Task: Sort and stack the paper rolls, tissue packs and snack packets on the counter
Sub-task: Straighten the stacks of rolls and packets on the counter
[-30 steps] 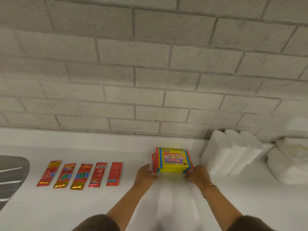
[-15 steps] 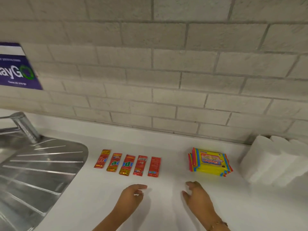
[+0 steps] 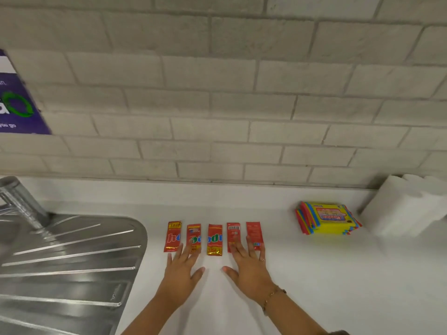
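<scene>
Several red snack packets (image 3: 214, 238) lie side by side in a row on the white counter (image 3: 326, 274). My left hand (image 3: 182, 269) lies flat with spread fingers, its fingertips on the near ends of the two left packets. Flat as well, my right hand (image 3: 248, 264) has its fingertips over the near ends of the two right packets. A stack of yellow tissue packs (image 3: 326, 217) with red and blue edges sits to the right. White paper rolls (image 3: 408, 204) stand against the wall at the far right.
A steel sink drainer (image 3: 65, 264) with a tap (image 3: 21, 201) fills the left side. A grey brick wall (image 3: 217, 93) backs the counter, with a purple sign (image 3: 14, 100) at its left.
Both hands let go of the yellow tissue packs, drew back, then moved left and forward onto the red packets. The view swung left, bringing the sink in.
</scene>
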Motion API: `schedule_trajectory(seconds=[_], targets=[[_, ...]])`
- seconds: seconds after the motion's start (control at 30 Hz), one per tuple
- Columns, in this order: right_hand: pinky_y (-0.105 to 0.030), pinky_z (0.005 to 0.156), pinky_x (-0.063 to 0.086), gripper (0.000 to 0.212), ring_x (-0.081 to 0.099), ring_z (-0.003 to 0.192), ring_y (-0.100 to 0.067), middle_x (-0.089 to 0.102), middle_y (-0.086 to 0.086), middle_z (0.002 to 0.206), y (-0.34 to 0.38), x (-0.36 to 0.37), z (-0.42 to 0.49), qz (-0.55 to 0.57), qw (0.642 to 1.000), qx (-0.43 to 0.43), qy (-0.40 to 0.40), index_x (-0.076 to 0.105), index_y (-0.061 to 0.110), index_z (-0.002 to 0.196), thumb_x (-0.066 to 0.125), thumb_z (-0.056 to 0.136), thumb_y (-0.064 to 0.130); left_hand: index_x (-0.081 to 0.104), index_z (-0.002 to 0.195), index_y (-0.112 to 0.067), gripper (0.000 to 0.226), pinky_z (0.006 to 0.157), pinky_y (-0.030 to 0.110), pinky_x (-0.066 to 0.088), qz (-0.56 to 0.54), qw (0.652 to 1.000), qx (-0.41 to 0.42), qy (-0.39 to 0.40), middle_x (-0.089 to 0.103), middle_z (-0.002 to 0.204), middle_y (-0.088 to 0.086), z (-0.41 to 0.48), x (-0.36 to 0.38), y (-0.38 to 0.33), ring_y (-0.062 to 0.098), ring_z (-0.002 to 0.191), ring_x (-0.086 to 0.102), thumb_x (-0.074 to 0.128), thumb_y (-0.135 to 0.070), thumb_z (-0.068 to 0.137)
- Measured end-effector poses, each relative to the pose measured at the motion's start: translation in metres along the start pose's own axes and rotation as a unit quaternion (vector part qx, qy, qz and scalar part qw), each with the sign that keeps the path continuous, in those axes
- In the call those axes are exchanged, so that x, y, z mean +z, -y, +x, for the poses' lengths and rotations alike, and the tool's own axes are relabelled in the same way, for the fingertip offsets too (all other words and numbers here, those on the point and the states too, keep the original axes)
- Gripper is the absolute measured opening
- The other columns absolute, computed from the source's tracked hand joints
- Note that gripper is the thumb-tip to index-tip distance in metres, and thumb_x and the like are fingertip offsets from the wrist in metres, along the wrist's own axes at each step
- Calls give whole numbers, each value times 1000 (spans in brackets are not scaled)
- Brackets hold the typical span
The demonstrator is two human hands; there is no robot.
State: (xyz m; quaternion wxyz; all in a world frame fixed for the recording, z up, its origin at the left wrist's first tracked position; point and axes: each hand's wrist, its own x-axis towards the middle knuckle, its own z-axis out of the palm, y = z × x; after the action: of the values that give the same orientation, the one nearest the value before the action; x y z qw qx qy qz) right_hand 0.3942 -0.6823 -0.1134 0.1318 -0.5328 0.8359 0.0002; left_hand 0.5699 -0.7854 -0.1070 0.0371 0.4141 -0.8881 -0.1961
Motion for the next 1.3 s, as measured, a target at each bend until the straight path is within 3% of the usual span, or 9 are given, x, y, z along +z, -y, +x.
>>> schedule_trajectory(seconds=[0.23, 0.53, 0.67, 0.8, 0.87, 1.0, 1.07, 1.17, 1.3], targets=[[-36, 84, -44, 95, -31, 130, -23, -7, 11, 156, 6, -12, 8, 20, 998, -64, -23, -10, 33, 144, -8, 60, 80, -7, 143, -36, 118, 114, 43, -8, 19, 999, 44, 22, -8, 157, 2, 18, 6, 2, 21, 143, -15, -35, -84, 39], [-41, 111, -15, 103, -17, 143, -21, -9, 8, 157, -15, -8, 20, 71, 997, -39, 2, -8, 29, 145, -10, 58, 82, 24, 142, -27, 105, 99, 22, -35, 48, 995, 90, -7, 15, 155, 2, 31, 25, -4, 25, 142, 4, -18, -83, 65], [-33, 108, -17, 118, -12, 144, -17, -7, 4, 158, -27, -12, 25, 100, 994, -33, 1, -4, 21, 146, -18, 50, 86, 11, 145, -28, 108, 94, 25, -36, 92, 992, 84, 3, -10, 149, -3, 42, 25, -14, 21, 138, -14, -25, -82, 58], [-33, 110, -13, 131, -8, 145, -17, -3, 2, 158, -38, -17, 36, 118, 993, -18, 0, 0, 17, 147, -23, 41, 90, 62, 116, -31, 69, 112, 35, -9, 148, 984, 78, 64, 65, 121, -1, 62, 28, -31, 20, 112, 61, 5, -61, 92], [-34, 112, -11, 134, -8, 145, -17, -2, 1, 158, -44, -20, 42, 125, 992, -8, 0, 1, 16, 147, -24, 38, 91, 61, 118, -30, 75, 114, 37, -9, 147, 983, 82, 73, 64, 123, 2, 73, 27, -36, 22, 117, 57, 0, -64, 89], [-37, 115, -9, 136, -7, 145, -18, -1, 1, 158, -51, -26, 51, 118, 993, -15, 1, 3, 16, 147, -25, 36, 90, 17, 146, -29, 121, 108, 38, -16, 111, 987, 99, 65, 7, 157, 7, 93, 31, -50, 26, 145, 0, -33, -80, 48], [-37, 115, -8, 136, -7, 145, -18, -2, 1, 158, -54, -26, 56, 121, 993, -15, 3, 2, 17, 147, -25, 36, 91, 24, 144, -29, 118, 110, 40, -5, 113, 985, 113, 68, 13, 155, 8, 98, 30, -57, 29, 144, 12, -31, -80, 53], [-38, 115, -9, 133, -8, 145, -19, -3, 1, 158, -54, -26, 61, 129, 991, -21, 5, 1, 19, 147, -25, 37, 91, 62, 116, -34, 80, 95, 39, 34, 132, 985, 89, 70, 62, 124, 5, 108, 32, -62, 23, 112, 62, -7, -63, 87], [-38, 115, -9, 132, -8, 145, -19, -2, 1, 158, -55, -25, 65, 127, 992, -23, 1, 2, 19, 147, -26, 38, 90, 53, 126, -33, 79, 102, 44, 28, 93, 987, 97, 89, 54, 135, 7, 109, 33, -59, 28, 123, 52, -6, -65, 86]])
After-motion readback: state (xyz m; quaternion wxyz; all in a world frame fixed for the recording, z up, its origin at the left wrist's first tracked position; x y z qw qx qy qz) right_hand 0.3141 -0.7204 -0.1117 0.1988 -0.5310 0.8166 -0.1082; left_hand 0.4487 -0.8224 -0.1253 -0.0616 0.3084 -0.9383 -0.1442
